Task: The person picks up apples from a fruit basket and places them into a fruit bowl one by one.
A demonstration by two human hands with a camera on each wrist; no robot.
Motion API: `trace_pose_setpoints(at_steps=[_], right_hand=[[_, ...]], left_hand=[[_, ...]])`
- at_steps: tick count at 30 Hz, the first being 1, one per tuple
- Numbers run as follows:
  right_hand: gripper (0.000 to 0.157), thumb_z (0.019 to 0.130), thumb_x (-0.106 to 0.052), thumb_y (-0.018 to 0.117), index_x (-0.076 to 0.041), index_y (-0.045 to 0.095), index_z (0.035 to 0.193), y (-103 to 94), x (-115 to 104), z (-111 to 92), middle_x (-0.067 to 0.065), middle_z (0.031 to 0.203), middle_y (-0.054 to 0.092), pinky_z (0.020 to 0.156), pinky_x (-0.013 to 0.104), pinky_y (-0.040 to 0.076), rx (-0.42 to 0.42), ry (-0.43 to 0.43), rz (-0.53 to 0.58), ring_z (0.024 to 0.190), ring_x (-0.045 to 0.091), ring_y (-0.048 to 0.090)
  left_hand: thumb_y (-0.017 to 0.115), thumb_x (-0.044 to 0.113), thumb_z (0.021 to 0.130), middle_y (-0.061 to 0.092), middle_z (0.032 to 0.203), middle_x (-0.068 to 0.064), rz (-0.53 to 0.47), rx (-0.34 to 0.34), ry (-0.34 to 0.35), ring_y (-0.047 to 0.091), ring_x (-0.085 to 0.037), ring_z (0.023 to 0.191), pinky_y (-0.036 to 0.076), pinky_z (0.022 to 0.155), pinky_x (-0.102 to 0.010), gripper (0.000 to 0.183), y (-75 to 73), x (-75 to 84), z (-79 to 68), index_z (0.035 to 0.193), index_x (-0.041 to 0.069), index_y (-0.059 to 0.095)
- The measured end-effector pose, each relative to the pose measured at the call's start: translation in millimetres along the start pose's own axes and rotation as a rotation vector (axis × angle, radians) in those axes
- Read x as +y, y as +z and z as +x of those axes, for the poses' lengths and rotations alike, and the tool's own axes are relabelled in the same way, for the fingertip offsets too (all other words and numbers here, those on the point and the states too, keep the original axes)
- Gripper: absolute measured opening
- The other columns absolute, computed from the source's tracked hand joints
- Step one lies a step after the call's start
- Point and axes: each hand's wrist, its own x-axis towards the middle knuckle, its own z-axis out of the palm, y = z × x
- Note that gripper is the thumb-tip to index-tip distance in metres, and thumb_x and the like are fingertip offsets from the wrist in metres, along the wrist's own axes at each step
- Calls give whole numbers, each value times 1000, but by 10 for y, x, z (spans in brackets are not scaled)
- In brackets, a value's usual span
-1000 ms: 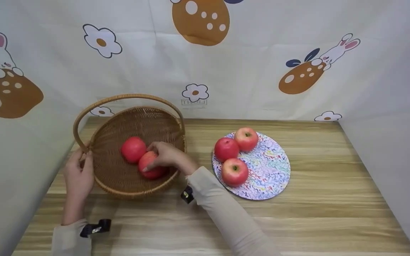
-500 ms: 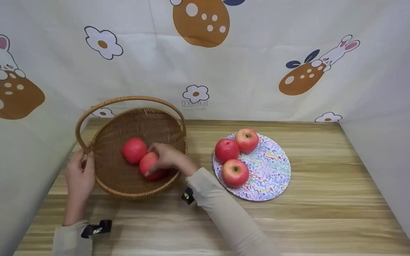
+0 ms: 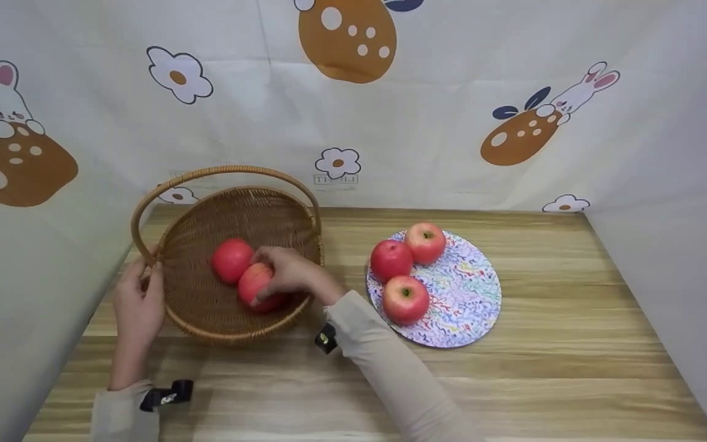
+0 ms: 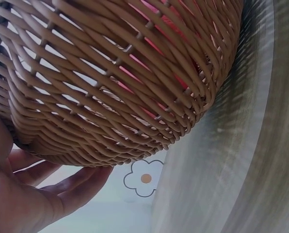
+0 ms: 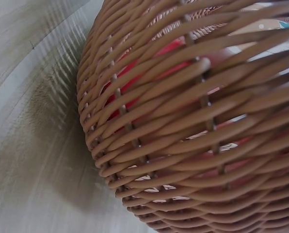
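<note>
On the table's left side stands a brown wicker basket (image 3: 206, 307) with an arched handle. My left hand (image 3: 139, 301) grips its left rim at the foot of the handle; in the left wrist view its fingers (image 4: 88, 187) lie against the outside of the weave. Reaching over the right rim, my right hand (image 3: 289, 270) holds a red apple (image 3: 254, 283) inside the basket. Another red apple (image 3: 232, 261) lies against it on the left. In the right wrist view the basket wall (image 5: 183, 126) hides most of the hand, and red shows through the gaps.
To the right, a round plate (image 3: 464, 294) with a multicoloured pattern carries three apples: one at the back (image 3: 425, 242), a darker one (image 3: 391, 260) and one at the front (image 3: 405, 299). Cloth walls (image 3: 439, 166) with rabbit and flower prints enclose the wooden table (image 3: 562, 344).
The view has shifted very slightly. My right hand and the apple in it stay almost in place within the basket, and my left hand keeps its grip on the rim.
</note>
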Motion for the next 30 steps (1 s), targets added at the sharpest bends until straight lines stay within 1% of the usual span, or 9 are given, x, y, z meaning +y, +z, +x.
trace_pose_setpoints(at_steps=[4,9,11,14,16,19,23,27,30], right_hand=[[64,76,-13,96,-2,64,131,-11,2,-2,12,127,70,100,21,48,-13,-34,27,115,18,63],[64,77,-10,95,-1,63,132,-19,5,-8,12,128,69,100,21,47,-19,-54,64,115,16,62],[64,77,-9,95,-1,63,132,-25,-3,-16,12,129,68,100,20,47,-21,-65,71,116,17,62],[66,76,-10,95,-1,62,133,-35,-16,-31,13,129,68,100,20,46,-25,-83,68,117,17,61],[66,76,-10,95,-1,62,133,-39,-22,-39,14,129,67,100,20,46,-30,-94,63,118,18,60],[67,76,-11,96,-2,62,132,-39,-17,-42,13,129,68,101,20,45,-33,-105,54,117,17,58],[66,74,-13,97,-6,63,131,-34,-3,-41,11,127,68,101,22,45,-24,-113,54,116,13,53],[66,73,-14,97,-10,64,130,-29,6,-43,9,128,68,102,25,45,-17,-105,76,117,12,48],[66,73,-12,97,-10,64,131,-29,9,-46,9,128,69,100,25,47,-18,-109,100,117,12,50]], left_hand=[[44,16,112,55,150,-22,-3,8,3,51,-31,135,43,93,-11,44,0,1,-3,150,-3,55],[44,16,112,56,148,-23,-1,20,18,52,-32,134,43,92,-10,43,-3,-2,-2,149,-4,56],[44,15,112,56,147,-24,3,29,26,54,-29,131,43,91,-9,43,-2,-5,-3,148,-4,57],[46,13,111,59,142,-26,-1,49,52,57,-13,121,44,88,-6,41,7,-2,-9,145,-7,59],[47,12,111,61,139,-26,-6,60,69,55,0,113,43,86,-5,40,15,2,-14,143,-7,60],[47,11,110,61,138,-28,-15,63,81,50,7,109,43,85,-4,40,16,-4,-14,143,-8,60],[47,13,111,60,139,-27,-5,55,68,53,0,115,43,86,-5,41,12,-1,-13,143,-8,60],[46,12,111,60,140,-26,9,49,51,55,-19,125,43,89,-7,41,11,18,-11,143,-8,59],[46,11,110,59,141,-26,10,43,41,54,-32,131,43,91,-8,41,11,36,-17,144,-8,58]])
